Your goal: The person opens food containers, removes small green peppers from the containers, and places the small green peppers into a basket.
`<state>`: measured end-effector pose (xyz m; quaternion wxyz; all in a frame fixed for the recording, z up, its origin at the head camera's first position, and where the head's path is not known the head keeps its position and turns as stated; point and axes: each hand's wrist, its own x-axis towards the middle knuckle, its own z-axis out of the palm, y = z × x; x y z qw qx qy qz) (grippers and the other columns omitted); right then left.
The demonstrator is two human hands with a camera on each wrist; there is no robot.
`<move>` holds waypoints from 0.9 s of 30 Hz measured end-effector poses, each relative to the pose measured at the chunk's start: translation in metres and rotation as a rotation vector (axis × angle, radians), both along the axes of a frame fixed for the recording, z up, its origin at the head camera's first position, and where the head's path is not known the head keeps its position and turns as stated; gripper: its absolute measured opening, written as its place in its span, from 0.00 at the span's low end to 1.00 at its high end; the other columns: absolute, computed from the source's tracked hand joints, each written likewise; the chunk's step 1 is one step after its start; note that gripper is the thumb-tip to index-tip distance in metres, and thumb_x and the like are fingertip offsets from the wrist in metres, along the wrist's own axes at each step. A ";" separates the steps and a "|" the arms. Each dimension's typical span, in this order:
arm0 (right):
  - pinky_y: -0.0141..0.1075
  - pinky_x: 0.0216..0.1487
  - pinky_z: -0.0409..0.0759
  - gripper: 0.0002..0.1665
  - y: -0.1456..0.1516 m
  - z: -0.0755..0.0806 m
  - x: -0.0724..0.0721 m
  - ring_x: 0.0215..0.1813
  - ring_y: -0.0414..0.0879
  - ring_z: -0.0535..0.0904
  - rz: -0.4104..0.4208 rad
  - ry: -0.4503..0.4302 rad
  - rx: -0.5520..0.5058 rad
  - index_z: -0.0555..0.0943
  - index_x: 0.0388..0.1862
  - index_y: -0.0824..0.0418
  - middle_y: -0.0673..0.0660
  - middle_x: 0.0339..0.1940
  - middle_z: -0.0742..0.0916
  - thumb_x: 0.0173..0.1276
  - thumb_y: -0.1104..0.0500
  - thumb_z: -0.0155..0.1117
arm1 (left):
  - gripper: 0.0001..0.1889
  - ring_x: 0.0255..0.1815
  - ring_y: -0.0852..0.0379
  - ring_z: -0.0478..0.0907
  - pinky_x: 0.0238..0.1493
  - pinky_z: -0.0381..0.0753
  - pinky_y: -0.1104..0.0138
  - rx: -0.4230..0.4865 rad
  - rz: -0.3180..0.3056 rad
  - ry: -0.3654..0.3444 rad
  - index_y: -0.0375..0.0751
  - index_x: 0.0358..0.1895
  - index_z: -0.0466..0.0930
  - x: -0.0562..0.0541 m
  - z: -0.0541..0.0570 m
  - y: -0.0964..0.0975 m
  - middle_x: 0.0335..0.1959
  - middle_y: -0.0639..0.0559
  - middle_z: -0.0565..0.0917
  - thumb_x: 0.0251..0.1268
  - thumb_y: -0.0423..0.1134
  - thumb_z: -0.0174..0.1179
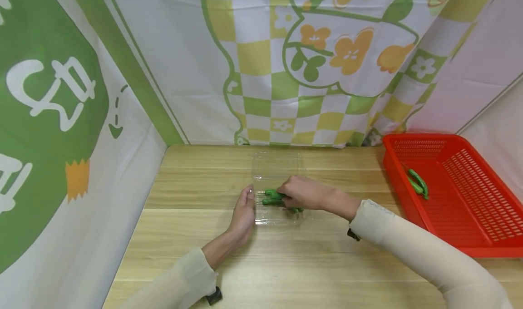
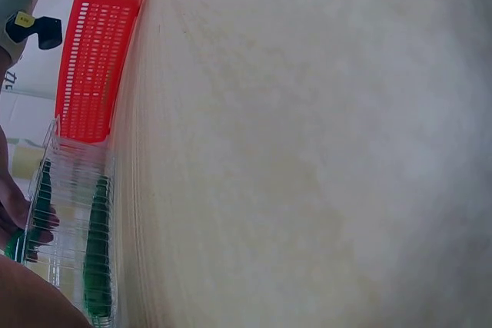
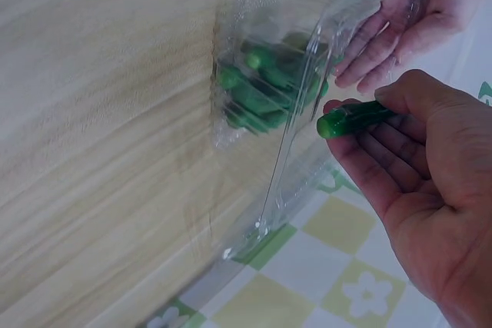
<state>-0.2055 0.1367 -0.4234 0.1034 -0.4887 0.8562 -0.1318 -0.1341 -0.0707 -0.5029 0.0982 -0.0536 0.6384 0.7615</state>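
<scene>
1. Head: left hand (image 1: pixel 243 218), fingers straight, braces the clear box (image 1: pixel 273 217); keep it steady.
2. Left wrist: a loose pepper (image 2: pixel 98 259) lies inside; align with it.
3. Right wrist: right hand (image 3: pixel 452 178) pinches the held pepper (image 3: pixel 350 120) above the box; lower before releasing.

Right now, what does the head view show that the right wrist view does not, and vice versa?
Only the head view: a red basket with green peppers inside.

Only the right wrist view: the palm side of the right hand, pinching a pepper.

Both: the right hand itself, the left hand, clear container, peppers in it, wooden table and checkered cloth.
</scene>
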 end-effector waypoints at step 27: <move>0.30 0.29 0.78 0.04 0.045 0.024 -0.001 0.27 0.35 0.77 -0.121 0.129 -0.050 0.86 0.43 0.63 0.56 0.35 0.90 0.77 0.68 0.64 | 0.29 0.88 0.36 0.34 0.87 0.34 0.44 0.007 -0.023 0.005 0.32 0.85 0.41 0.001 0.001 -0.002 0.88 0.36 0.39 0.90 0.39 0.30</move>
